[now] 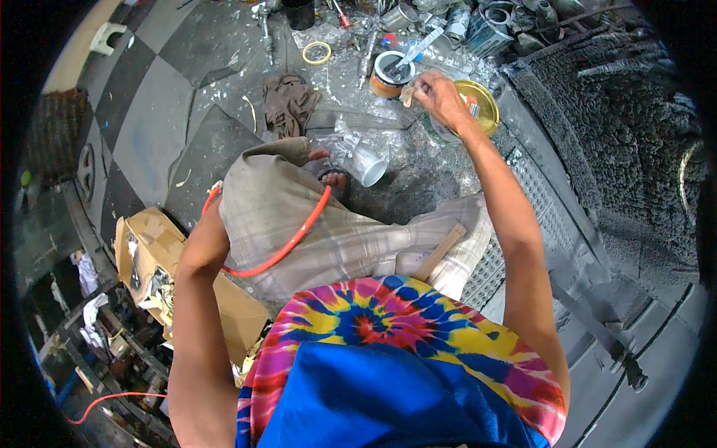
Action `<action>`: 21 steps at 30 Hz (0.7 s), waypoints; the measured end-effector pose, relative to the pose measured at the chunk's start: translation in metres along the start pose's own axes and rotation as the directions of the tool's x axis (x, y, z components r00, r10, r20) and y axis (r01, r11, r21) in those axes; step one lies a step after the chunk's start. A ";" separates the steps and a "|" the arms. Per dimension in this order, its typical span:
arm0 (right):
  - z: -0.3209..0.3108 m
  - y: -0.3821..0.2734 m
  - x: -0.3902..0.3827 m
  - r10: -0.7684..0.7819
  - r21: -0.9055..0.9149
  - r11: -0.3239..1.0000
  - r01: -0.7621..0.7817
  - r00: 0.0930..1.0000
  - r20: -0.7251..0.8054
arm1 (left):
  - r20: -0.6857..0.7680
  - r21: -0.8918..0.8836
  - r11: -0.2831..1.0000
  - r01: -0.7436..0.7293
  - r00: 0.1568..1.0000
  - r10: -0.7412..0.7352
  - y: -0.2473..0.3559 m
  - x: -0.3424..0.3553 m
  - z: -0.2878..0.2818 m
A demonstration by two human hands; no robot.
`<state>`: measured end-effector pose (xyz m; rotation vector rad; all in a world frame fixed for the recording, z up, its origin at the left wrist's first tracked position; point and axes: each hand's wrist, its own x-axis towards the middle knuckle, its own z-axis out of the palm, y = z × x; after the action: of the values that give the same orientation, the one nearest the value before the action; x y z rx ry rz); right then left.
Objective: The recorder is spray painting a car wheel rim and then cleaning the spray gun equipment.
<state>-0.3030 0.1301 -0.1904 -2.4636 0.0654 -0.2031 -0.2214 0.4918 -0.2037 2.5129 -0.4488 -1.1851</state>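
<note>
Presently, right hand [441, 97] out at arm's reach beside the tin [385, 88], thumb and fingers pinched on a small tan scrap [407, 95]. Scrap sits just off the tin's near right side; contact can't be told from this angle. Tin stands upright on the floor [149, 112], greyish inside, a pale stick [420, 48] leaning out over its far right rim.

Left hand [319, 154] mostly hidden behind the knee [261, 187]; what looks like a finger shows by the apparent spray gun [345, 148]. Spread or gripping, cannot tell. Its clear cup [367, 166] tilts near the foot [335, 180]; red hose [297, 239] loops over the leg.

Step, by my reading: small work with the scrap at the tin. Next move would seem to call for a light pinch and a wrist kept off the stick, which could swing if bumped.

Edges: gold lid [491, 112] close by the right wrist, clear bottle [448, 60] lying beyond; tight on both sides. More room nearer the body, floor showing between tin and cup. Rag [287, 104] lies to the left. Wood strip [442, 252] rests on the right thigh, probably easily knocked.
</note>
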 end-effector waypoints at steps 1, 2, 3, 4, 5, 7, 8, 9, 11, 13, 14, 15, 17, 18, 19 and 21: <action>-0.005 0.002 0.003 -0.004 0.005 1.000 0.004 1.000 0.013 | -0.003 -0.020 1.000 0.015 1.000 -0.015 -0.001 -0.002 0.001; -0.010 0.004 0.005 -0.045 -0.007 0.999 0.045 0.999 0.016 | -0.006 -0.039 0.999 0.032 0.999 -0.032 -0.001 -0.003 0.004; -0.014 0.005 0.006 -0.057 -0.033 0.998 0.058 0.998 0.017 | -0.008 -0.059 0.997 0.049 0.999 -0.050 -0.001 -0.004 0.006; -0.016 0.004 0.009 -0.070 -0.040 0.997 0.070 0.998 -0.004 | -0.010 -0.083 0.994 0.068 0.998 -0.069 -0.002 -0.005 0.008; -0.019 0.002 0.010 -0.114 -0.026 0.993 0.114 0.993 -0.012 | -0.010 -0.102 0.991 0.089 0.996 -0.090 -0.002 -0.007 0.010; -0.022 -0.002 0.017 0.011 0.054 0.999 -0.009 0.999 -0.049 | -0.014 -0.142 0.982 0.123 0.992 -0.127 -0.004 -0.009 0.013; -0.023 -0.004 0.022 0.021 0.054 0.998 -0.019 0.999 -0.036 | -0.016 -0.160 0.978 0.137 0.990 -0.141 -0.005 -0.009 0.015; -0.023 -0.006 0.027 0.083 0.104 0.991 -0.079 0.996 -0.039 | -0.018 -0.175 0.974 0.148 0.988 -0.153 -0.007 -0.008 0.017; -0.018 -0.008 0.038 0.144 0.153 0.979 -0.137 0.989 -0.040 | -0.024 -0.215 0.962 0.167 0.984 -0.176 -0.012 -0.003 0.021; -0.007 -0.005 0.049 0.257 0.309 0.931 -0.193 0.950 -0.179 | -0.037 -0.263 0.947 0.183 0.979 -0.200 -0.019 0.010 0.023; 0.000 -0.002 0.053 0.306 0.374 0.903 -0.211 0.928 -0.214 | -0.040 -0.301 0.933 0.198 0.975 -0.220 -0.026 0.016 0.026; 0.007 0.003 0.057 0.301 0.377 0.903 -0.206 0.929 -0.213 | -0.092 -0.395 0.893 0.217 0.957 -0.274 -0.031 0.025 0.026; 0.026 0.017 0.063 0.458 0.758 0.622 -0.195 0.876 -0.151 | -0.111 -0.323 0.935 0.148 0.975 -0.192 -0.038 0.054 0.017; 0.037 0.026 0.063 0.518 0.826 0.528 -0.198 0.846 -0.128 | -0.162 -0.264 0.961 0.077 0.979 -0.123 -0.041 0.063 0.014; 0.047 0.037 0.063 0.547 0.824 0.517 -0.231 0.830 -0.110 | -0.160 -0.260 0.963 0.073 0.980 -0.118 -0.042 0.069 0.013; 0.077 0.055 0.057 0.768 0.738 0.462 -0.492 0.638 -0.056 | -0.233 -0.266 0.962 -0.070 0.973 0.006 -0.044 0.071 0.006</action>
<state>-0.2338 0.1285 -0.2771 -1.4709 0.9452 -0.3031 -0.1768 0.5013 -0.2736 2.3515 -0.2535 -0.8601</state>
